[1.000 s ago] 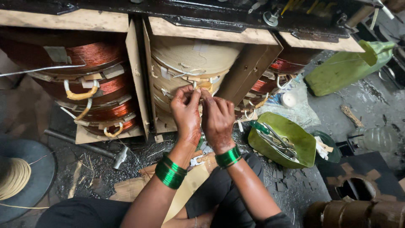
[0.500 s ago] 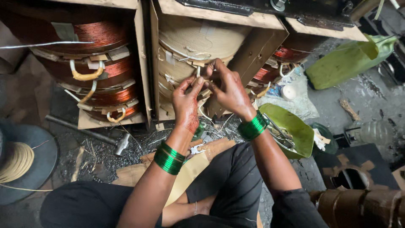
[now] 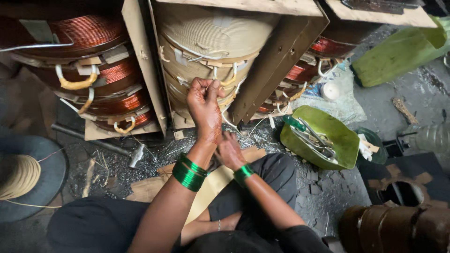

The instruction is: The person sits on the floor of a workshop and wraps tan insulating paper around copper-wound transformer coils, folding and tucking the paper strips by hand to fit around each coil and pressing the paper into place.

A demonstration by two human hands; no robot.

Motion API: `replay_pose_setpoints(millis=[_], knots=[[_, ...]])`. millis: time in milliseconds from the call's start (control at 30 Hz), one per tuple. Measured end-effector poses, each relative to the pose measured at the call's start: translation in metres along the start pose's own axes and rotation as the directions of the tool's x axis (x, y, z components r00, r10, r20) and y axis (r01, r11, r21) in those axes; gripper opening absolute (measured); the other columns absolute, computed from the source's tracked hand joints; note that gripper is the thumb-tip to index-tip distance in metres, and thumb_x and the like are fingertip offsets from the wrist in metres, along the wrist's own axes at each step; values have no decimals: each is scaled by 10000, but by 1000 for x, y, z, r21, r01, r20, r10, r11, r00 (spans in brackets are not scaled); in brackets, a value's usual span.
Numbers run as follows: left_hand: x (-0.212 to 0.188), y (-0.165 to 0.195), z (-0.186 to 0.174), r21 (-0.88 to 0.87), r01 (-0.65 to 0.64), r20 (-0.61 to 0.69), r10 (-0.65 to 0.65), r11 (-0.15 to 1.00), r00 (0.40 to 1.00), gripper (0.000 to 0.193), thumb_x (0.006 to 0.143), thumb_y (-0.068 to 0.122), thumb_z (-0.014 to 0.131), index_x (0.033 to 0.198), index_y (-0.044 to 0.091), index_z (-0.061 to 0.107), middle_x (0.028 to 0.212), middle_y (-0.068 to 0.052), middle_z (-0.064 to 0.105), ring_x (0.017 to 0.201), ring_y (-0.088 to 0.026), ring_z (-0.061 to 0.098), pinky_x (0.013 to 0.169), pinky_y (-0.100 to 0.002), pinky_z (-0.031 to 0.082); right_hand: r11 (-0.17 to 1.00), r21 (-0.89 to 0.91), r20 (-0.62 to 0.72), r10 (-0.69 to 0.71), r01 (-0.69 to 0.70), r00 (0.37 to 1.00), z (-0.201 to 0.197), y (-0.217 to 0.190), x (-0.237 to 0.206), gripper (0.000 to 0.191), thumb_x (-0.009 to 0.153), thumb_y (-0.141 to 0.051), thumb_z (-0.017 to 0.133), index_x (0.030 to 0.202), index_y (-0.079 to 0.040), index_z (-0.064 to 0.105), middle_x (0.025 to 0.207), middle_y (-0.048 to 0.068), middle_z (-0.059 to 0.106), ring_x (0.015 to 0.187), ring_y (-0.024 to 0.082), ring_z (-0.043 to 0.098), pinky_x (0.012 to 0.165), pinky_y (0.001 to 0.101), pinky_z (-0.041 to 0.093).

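Observation:
A large coil wrapped in pale paper [image 3: 215, 37] stands between wooden boards in front of me. My left hand [image 3: 204, 103] is raised against its lower front, fingers pinched on a thin pale wire lead [image 3: 214, 75] that comes out of the winding. My right hand [image 3: 229, 151] is low, just above a sheet of cardboard [image 3: 150, 187] by my lap. Its fingers are partly hidden behind my left wrist, so I cannot see whether it holds anything. Both wrists wear green bangles.
A bare copper coil [image 3: 89, 33] with yellowish loops stands on the left. A hammer [image 3: 136, 154] lies on the dusty floor. A green bowl [image 3: 347, 140] of metal tools sits right, and a spool of pale cord [image 3: 18, 175] far left.
My right hand has dropped from the coil down to the cardboard by my lap. My left hand has stayed up on the coil, and the view has moved closer.

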State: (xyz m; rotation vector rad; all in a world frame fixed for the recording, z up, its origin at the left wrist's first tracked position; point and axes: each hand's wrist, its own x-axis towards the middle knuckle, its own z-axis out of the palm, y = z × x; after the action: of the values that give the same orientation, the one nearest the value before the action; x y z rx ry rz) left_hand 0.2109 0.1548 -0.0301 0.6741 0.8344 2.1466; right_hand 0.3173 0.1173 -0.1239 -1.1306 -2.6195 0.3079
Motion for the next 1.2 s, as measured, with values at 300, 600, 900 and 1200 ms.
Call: replay_pose_setpoints(millis=[300,600,900,1200], knots=[[7,36,-19,187,207,74,-224,960,972,139,956,104,717,1026,-15,710,908,-42,741,823,-90,695,754,-236,516,971,-234,255,13,48,967,32,9,9,592,793,-150,675,1342,48,576,1004,188,739,1232,363,582,1202,576,289],[5,44,-19,125,217,57,-225,968,973,276,861,33,786,1126,-29,743,929,-36,758,804,-75,685,747,-220,545,993,-111,-81,-41,31,996,27,-1,6,776,594,-42,741,1341,75,564,1221,246,661,1222,432,555,1066,574,341],[11,52,-22,164,248,92,-265,955,960,163,896,120,753,993,-10,747,862,-18,742,728,-73,678,656,-216,515,948,128,-715,-116,292,689,-97,-31,14,430,844,37,762,1210,-31,548,1265,141,643,1241,358,615,1094,464,496],[19,36,-23,320,45,87,-76,946,993,230,953,157,710,888,-60,742,793,-27,667,736,-53,547,663,-232,454,832,-416,-651,-554,367,518,-145,-39,77,271,892,31,793,1101,-20,629,1093,90,699,1086,297,676,941,461,512]])
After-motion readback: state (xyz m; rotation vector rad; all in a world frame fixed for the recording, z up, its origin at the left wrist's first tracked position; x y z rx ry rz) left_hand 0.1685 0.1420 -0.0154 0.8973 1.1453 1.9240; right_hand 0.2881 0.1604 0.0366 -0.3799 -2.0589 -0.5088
